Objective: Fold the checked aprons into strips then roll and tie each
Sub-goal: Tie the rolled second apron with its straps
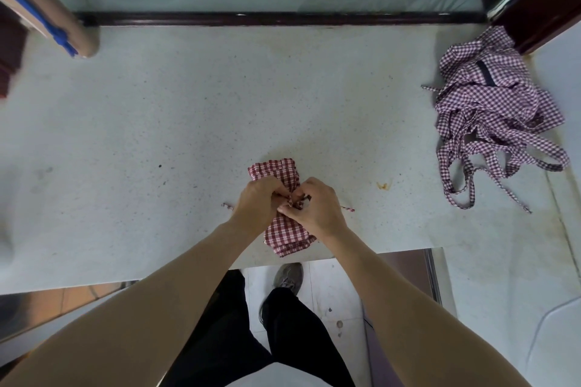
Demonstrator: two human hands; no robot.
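Rolled apron (284,231) at near counter (157,110) edge, tying step on: left hand (256,198) and right hand (317,206) pinching strings (295,199) at the knot, next likely cinching tight; loose heap (493,110) waiting far right.

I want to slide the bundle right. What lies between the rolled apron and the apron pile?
Head view: bare counter between rolled apron and apron pile, except a small orange scrap.
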